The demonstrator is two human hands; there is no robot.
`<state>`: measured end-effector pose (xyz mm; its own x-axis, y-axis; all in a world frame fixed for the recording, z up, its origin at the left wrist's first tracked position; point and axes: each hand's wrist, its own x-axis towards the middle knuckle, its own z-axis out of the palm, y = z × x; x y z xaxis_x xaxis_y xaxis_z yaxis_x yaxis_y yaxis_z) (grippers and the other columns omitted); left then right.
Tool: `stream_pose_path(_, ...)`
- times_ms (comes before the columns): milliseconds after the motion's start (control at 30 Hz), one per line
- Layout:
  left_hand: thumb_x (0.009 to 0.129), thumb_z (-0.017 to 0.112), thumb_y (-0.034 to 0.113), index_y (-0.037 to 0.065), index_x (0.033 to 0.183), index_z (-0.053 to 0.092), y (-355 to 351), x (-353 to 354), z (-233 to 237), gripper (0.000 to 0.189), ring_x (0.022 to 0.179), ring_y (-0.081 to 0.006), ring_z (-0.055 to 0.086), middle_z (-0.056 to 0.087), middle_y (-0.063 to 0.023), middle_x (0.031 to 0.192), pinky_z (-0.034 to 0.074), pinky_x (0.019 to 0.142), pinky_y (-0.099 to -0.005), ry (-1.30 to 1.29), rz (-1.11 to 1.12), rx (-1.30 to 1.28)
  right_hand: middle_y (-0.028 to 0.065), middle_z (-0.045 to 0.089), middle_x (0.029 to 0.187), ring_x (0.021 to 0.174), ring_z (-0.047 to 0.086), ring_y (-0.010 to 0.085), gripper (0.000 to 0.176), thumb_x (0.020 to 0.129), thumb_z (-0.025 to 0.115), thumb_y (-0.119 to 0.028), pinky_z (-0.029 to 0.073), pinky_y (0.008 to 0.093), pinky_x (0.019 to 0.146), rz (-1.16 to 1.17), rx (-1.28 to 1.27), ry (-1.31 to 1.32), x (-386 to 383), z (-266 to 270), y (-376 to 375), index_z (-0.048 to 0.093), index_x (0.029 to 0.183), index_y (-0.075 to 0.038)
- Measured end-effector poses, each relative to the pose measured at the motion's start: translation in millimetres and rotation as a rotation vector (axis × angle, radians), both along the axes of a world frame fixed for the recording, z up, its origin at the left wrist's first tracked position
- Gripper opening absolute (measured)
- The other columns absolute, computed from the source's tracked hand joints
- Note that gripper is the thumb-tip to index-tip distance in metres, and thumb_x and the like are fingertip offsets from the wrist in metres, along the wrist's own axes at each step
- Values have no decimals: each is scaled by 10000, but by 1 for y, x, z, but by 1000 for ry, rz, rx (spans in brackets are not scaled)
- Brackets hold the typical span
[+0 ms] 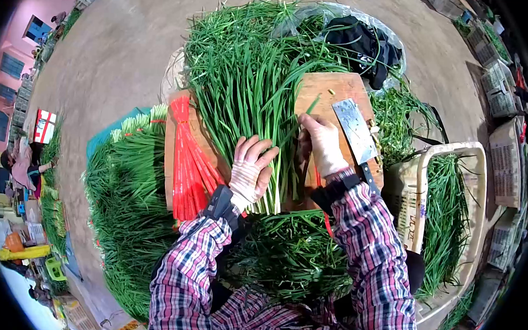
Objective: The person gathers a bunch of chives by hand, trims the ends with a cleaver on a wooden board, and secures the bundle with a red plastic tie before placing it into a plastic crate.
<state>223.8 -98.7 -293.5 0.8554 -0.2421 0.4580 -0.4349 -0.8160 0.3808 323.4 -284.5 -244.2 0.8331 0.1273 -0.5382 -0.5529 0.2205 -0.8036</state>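
Note:
A long bunch of garlic chives point(244, 97) lies on a wooden board, its pale stem ends toward me. My left hand point(250, 170), in a fingerless glove, rests on the stems with fingers apart. My right hand point(324, 143), gloved the same way, is closed in a pinch just right of the bunch. A single green chive blade point(314, 104) sticks up from its fingertips. A cleaver point(355, 129) with a black handle lies on the wooden board point(323, 87) beside that hand. Red plastic strips point(188, 166), gathered at the top, fan out left of my left hand.
Tied chive bundles point(130, 175) are heaped at the left. A plastic basket point(476, 196) holding greens stands at the right. Loose leaves point(295, 251) cover the area below the board. Dark cloth point(362, 44) lies in clear plastic behind it. People sit far left.

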Motion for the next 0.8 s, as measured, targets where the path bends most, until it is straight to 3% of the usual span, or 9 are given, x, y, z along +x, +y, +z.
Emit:
stream_pose_path(167,968,444,292,121,1203,610,0,1,-3,334,1247,-361,429,521,-105,1295,282,1103,-543,-15,-5,4,9,577,656,530,517,110,233,886,695,-270,424,240,512,-149,256,-117,-39,18,-24,636,940,-51)
stream_pose_path(433,854,512,194,109,1186,603,-2,0,-2,355,1262,-367,413,510,-102,1292,256,1114,-550,11,-2,12,0,591,682,594,550,90,170,894,697,-186,458,229,586,-167,203,-272,-86,46,-25,685,916,-18)
stream_pose_path(500,845,523,208,114,1187,603,0,0,-3,364,1276,-366,400,498,-101,1308,251,1117,-549,12,-22,-6,9,609,752,694,559,98,107,861,721,-104,460,234,670,-96,131,-334,-91,39,-19,694,908,-11)
stream_pose_path(533,852,525,221,115,1195,600,2,1,-9,367,1289,-365,389,489,-100,1322,243,1121,-549,6,-39,-14,28,624,855,792,556,115,85,832,720,-23,456,246,734,-42,13,-553,-92,35,-16,694,912,-7)
stream_pose_path(567,769,579,121,125,1181,590,-2,1,-3,412,1259,-374,409,497,-113,1307,254,1093,-564,-6,-36,-35,55,629,960,876,574,139,76,829,711,-3,472,276,781,10,-15,-685,-94,38,-12,684,901,-1)
stream_pose_path(667,789,582,151,127,1215,568,0,1,-4,427,1276,-359,393,483,-103,1322,245,1098,-561,-20,-62,-45,96,631,1073,986,592,166,134,845,701,-12,485,296,826,151,-19,-855,-102,50,2,669,974,7)
stream_pose_path(700,799,605,188,126,1212,575,-2,2,-4,419,1285,-348,388,489,-98,1315,252,1099,-550,40,-6,35,46,635,959,874,579,122,161,873,690,-49,478,266,754,162,8,-814,-106,53,6,658,1022,4)
stream_pose_path(767,786,637,231,126,1214,581,1,1,-7,445,1289,-339,389,496,-92,1310,254,1105,-542,73,-4,80,15,641,903,830,569,94,67,923,639,-76,465,242,754,306,129,-350,-117,66,3,668,951,-22)
stream_pose_path(800,779,644,240,124,1213,583,1,1,-7,453,1288,-337,393,498,-91,1308,256,1106,-542,53,-7,82,-16,644,830,773,554,73,95,933,641,-110,455,225,723,309,117,-359,-118,60,5,679,968,-31)
